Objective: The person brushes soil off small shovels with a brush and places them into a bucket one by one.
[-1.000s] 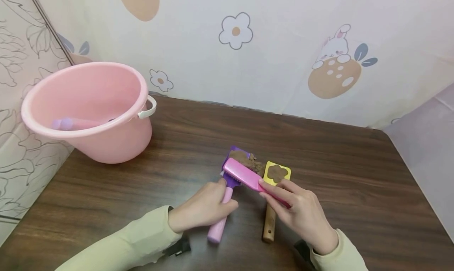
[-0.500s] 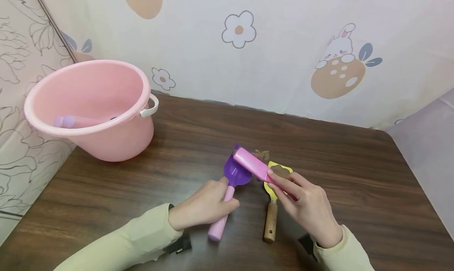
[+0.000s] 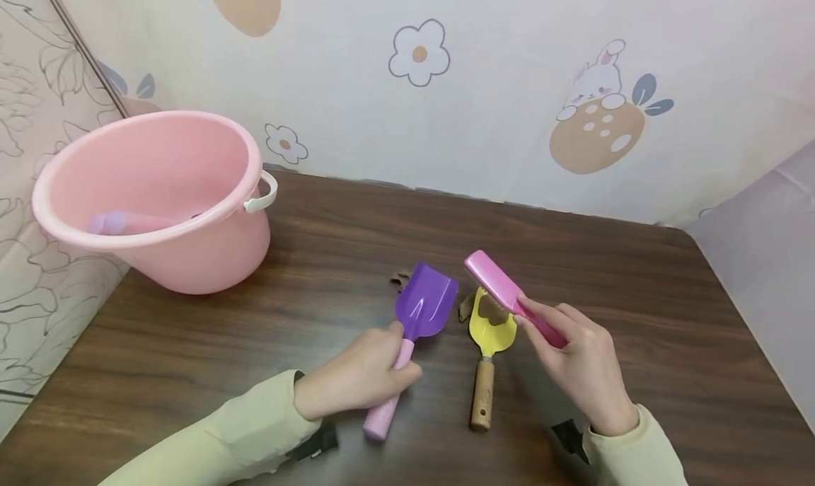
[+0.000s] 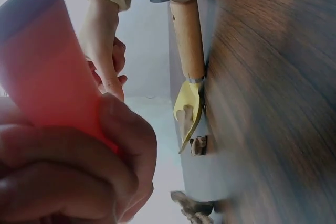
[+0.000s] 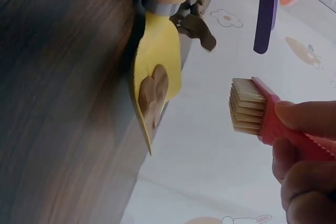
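My left hand (image 3: pixel 359 369) grips the pink handle of a toy shovel whose purple blade (image 3: pixel 428 302) faces up with a bare surface. In the right wrist view this blade (image 5: pixel 266 14) is raised off the table. A pink brush (image 3: pixel 493 279) with pale bristles (image 5: pixel 247 106) is pinched in my right hand (image 3: pixel 582 359), above a yellow shovel (image 3: pixel 493 341) with a wooden handle. That shovel lies on the table. A brown, clay-like patch (image 5: pixel 154 93) sits on its blade, partly behind the brush in the head view. Brown lumps (image 3: pixel 467 308) lie between the two shovels.
At the back left stands a pink bucket (image 3: pixel 204 259) with a white handle; pink and lilac pieces (image 3: pixel 127 223) lie inside. More brown bits (image 3: pixel 400 281) are on the dark wooden table (image 3: pixel 605 281) beside the purple blade. A patterned wall covering (image 3: pixel 496 118) borders the back.
The brown material has come off the purple blade, with lumps now on the table around it. My right hand has carried the brush rightward, away from that blade to above the yellow shovel.
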A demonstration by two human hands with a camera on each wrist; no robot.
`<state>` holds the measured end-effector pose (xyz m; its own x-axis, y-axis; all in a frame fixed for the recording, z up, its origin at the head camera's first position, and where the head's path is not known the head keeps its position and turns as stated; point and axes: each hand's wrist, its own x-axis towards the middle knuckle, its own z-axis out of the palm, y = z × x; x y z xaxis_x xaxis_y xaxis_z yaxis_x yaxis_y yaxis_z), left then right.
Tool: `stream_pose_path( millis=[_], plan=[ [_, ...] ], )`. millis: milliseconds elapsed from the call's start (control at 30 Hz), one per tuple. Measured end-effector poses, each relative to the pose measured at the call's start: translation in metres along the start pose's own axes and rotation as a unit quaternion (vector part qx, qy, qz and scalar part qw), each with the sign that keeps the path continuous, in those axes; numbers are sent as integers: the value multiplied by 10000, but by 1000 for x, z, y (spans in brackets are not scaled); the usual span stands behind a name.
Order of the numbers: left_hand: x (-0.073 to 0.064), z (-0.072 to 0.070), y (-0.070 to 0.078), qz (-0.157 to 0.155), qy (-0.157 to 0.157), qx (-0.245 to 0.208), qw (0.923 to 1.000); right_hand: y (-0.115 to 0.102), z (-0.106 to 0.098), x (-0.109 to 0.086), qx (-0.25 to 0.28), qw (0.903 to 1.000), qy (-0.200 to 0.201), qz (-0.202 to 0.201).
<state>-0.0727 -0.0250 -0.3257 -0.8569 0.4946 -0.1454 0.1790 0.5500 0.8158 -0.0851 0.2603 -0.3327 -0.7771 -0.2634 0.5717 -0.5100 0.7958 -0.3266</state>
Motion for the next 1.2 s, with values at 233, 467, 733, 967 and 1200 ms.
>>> stream_pose_path(
  millis=[233,467,733,967,1200],
  plan=[
    [-1,-2,0,-90,56,11,9999,-11,-2,3,406,9991,-16,78],
    [1,-1,0,-117,50,-24,9999,-25,6,2,1276,9901,133,-575],
    [2,0,2,-145,6,-32,9999,-43,17,-3,1821,9779,-230,-1006],
    [2,0,2,-34,-74,44,10000,-45,23,-4,1827,9771,-300,-1046],
    [3,0,1,27,-10,158,9999,-36,30,1,1753,9758,-276,-1276]
  ],
)
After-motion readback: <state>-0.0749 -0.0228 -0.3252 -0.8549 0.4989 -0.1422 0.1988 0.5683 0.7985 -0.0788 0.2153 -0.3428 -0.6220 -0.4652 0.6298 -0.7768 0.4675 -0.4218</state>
